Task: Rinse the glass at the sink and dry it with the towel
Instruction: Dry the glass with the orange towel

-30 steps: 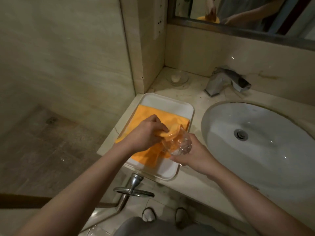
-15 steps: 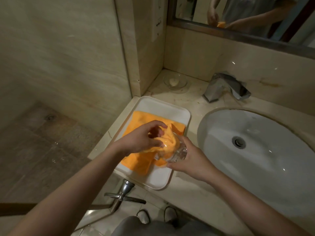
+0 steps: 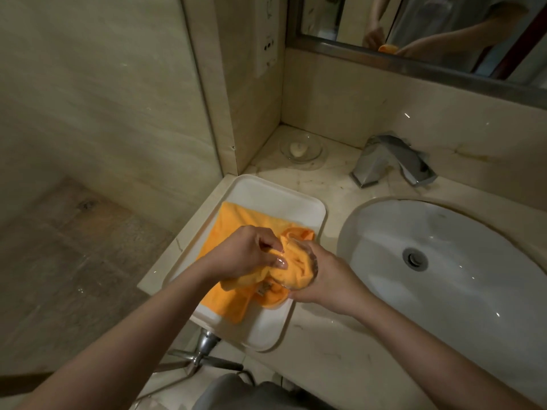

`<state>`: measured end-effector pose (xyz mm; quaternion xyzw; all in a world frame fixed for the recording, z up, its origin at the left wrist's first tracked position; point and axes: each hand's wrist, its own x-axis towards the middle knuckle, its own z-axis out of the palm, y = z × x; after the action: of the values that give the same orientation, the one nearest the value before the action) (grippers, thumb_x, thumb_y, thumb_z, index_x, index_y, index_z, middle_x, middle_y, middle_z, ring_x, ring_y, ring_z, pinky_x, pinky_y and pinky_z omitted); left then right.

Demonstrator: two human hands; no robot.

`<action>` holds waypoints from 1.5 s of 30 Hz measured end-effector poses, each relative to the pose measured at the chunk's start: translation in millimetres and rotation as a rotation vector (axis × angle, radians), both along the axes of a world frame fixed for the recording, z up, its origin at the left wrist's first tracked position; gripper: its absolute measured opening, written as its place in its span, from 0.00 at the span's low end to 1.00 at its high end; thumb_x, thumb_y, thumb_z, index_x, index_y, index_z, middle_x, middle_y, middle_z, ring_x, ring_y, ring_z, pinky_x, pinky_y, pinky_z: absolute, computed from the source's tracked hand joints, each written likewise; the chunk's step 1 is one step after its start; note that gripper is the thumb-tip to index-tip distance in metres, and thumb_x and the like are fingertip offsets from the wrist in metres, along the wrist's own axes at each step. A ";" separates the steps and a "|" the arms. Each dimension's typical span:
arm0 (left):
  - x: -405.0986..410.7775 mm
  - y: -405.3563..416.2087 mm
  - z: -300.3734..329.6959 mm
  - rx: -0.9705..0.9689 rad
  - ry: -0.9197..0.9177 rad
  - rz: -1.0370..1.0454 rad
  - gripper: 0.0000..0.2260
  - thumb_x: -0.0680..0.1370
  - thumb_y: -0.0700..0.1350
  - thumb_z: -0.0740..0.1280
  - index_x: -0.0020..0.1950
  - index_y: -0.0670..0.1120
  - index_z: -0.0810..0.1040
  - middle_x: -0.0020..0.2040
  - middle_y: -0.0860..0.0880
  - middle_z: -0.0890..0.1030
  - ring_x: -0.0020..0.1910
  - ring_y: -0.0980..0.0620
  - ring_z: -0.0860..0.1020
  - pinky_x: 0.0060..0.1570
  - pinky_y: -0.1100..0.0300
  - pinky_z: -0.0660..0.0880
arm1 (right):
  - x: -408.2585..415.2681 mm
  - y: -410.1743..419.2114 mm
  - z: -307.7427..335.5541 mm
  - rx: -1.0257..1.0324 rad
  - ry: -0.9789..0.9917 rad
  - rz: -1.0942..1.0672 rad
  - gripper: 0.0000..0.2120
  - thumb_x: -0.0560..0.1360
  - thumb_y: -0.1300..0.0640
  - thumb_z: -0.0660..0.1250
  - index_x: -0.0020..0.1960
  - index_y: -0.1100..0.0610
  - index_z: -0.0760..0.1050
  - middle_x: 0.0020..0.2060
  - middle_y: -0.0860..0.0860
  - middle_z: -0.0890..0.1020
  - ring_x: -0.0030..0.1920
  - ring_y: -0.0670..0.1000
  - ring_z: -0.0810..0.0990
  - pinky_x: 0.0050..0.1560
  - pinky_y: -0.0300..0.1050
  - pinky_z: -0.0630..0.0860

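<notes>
A clear glass lies on its side over the white tray, cupped from the right by my right hand. An orange towel lies spread on the tray, and one bunched end of it is stuffed into the glass. My left hand pinches that bunched towel at the mouth of the glass. The white oval sink is to the right, and the chrome tap stands behind it on the counter.
A small glass dish with soap sits in the back corner of the marble counter. A mirror hangs above. A tiled wall with a socket panel stands at left. A chrome fitting juts out below the counter edge.
My left hand has pushed more of the towel into the glass and shifted its pinch. The view has tilted slightly; both hands stay over the tray.
</notes>
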<state>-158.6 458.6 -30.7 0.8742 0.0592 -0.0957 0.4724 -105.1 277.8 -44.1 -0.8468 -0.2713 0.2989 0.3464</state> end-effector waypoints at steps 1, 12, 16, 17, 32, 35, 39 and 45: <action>0.5 1.0 -0.4 -0.054 0.034 -0.009 0.04 0.70 0.42 0.74 0.42 0.48 0.82 0.40 0.56 0.79 0.40 0.61 0.76 0.44 0.67 0.72 | 2.1 1.3 0.8 -0.013 -0.006 0.021 0.43 0.59 0.54 0.78 0.69 0.46 0.63 0.55 0.47 0.78 0.55 0.49 0.77 0.53 0.45 0.76; 10.8 43.9 35.9 -0.114 0.248 -0.157 0.31 0.74 0.42 0.70 0.70 0.60 0.58 0.67 0.62 0.62 0.65 0.60 0.65 0.58 0.68 0.69 | 29.1 5.1 4.1 0.127 0.373 -0.038 0.40 0.62 0.56 0.79 0.62 0.44 0.55 0.53 0.47 0.75 0.50 0.49 0.80 0.42 0.44 0.81; 13.4 41.2 33.5 -0.033 0.304 -0.233 0.23 0.78 0.42 0.65 0.69 0.59 0.64 0.60 0.66 0.68 0.55 0.70 0.69 0.49 0.80 0.67 | 32.0 4.6 3.0 0.195 0.382 -0.037 0.39 0.61 0.57 0.79 0.62 0.44 0.59 0.55 0.47 0.74 0.52 0.49 0.79 0.41 0.43 0.79; 12.6 38.4 30.2 -0.051 0.279 -0.212 0.19 0.78 0.43 0.65 0.65 0.59 0.69 0.59 0.63 0.72 0.53 0.70 0.72 0.49 0.79 0.69 | 32.4 4.1 4.2 0.210 0.350 -0.048 0.38 0.61 0.59 0.79 0.63 0.45 0.61 0.56 0.46 0.72 0.54 0.48 0.77 0.43 0.43 0.79; 20.6 20.9 -7.7 -0.593 0.260 0.148 0.09 0.64 0.47 0.76 0.38 0.44 0.83 0.35 0.45 0.82 0.35 0.49 0.79 0.39 0.59 0.77 | 15.6 12.8 -2.2 0.088 -0.682 0.191 0.46 0.56 0.59 0.80 0.69 0.53 0.62 0.58 0.50 0.65 0.51 0.58 0.76 0.49 0.55 0.78; 21.2 26.8 -6.5 -0.751 0.276 0.092 0.17 0.57 0.54 0.81 0.37 0.45 0.84 0.33 0.48 0.83 0.32 0.54 0.81 0.33 0.63 0.78 | 18.1 15.2 -4.5 0.149 -0.803 0.247 0.47 0.54 0.60 0.81 0.68 0.52 0.61 0.58 0.49 0.64 0.50 0.58 0.77 0.48 0.51 0.78; 20.3 30.3 -3.8 -0.775 0.285 0.053 0.19 0.56 0.58 0.79 0.37 0.46 0.84 0.33 0.49 0.82 0.33 0.55 0.81 0.34 0.63 0.77 | 30.1 9.8 5.0 0.242 -0.377 0.189 0.47 0.59 0.54 0.79 0.65 0.31 0.54 0.60 0.40 0.59 0.63 0.49 0.66 0.65 0.46 0.68; 19.1 27.6 -8.7 -0.790 0.273 0.092 0.20 0.58 0.58 0.79 0.41 0.46 0.84 0.38 0.48 0.84 0.38 0.52 0.82 0.38 0.60 0.78 | 35.7 15.7 19.4 0.285 0.258 -0.203 0.43 0.62 0.32 0.59 0.72 0.44 0.50 0.69 0.49 0.61 0.66 0.48 0.66 0.65 0.49 0.70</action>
<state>-139.4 486.2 -39.4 0.6017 0.1190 -0.2050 0.7627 -69.5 293.5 -24.7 -0.7669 -0.1776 0.3272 0.5228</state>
